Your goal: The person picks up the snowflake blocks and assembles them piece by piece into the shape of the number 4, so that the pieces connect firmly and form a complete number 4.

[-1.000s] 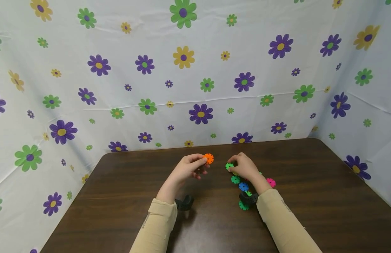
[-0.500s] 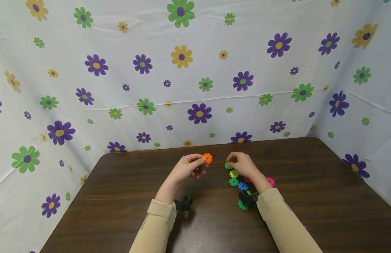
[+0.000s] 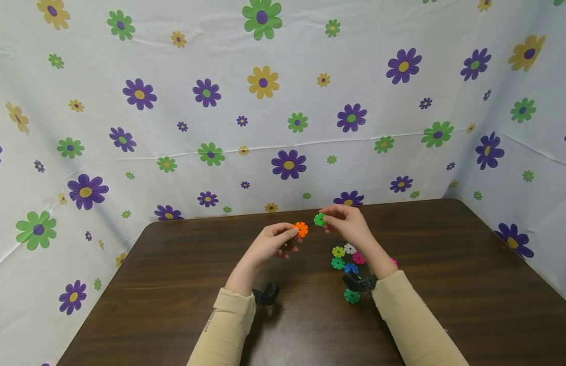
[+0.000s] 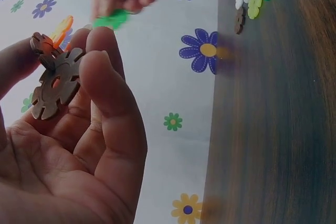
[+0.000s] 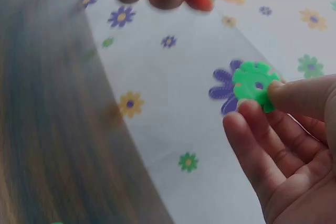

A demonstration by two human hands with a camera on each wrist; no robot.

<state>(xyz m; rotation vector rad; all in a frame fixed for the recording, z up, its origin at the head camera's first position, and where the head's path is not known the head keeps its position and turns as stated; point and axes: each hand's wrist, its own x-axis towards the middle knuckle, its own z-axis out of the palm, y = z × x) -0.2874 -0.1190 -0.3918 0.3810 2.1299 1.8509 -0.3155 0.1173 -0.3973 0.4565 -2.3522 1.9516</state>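
Observation:
My left hand [image 3: 270, 243] pinches a small cluster of slotted flower discs: an orange disc [image 3: 302, 230] on the far side and a brown disc [image 4: 56, 87] slotted in nearer the palm. A second, smaller-looking brown piece [image 4: 42, 43] shows beside the fingertips. Between thumb and fingers of my right hand [image 3: 350, 224] is a bright green flower disc [image 5: 253, 83], raised above the table. It faces the orange disc across a small gap.
Loose discs lie on the dark wooden table [image 3: 182, 284] under my right forearm: yellow [image 3: 338, 251], white [image 3: 350, 248], pink [image 3: 358, 258], blue [image 3: 351, 269] and green [image 3: 352, 296]. A flowered cloth [image 3: 237, 132] hangs behind the table's far edge.
My right hand has lifted the bright green disc from the pile and moved it up and left toward the orange one. My left hand has stayed nearly still.

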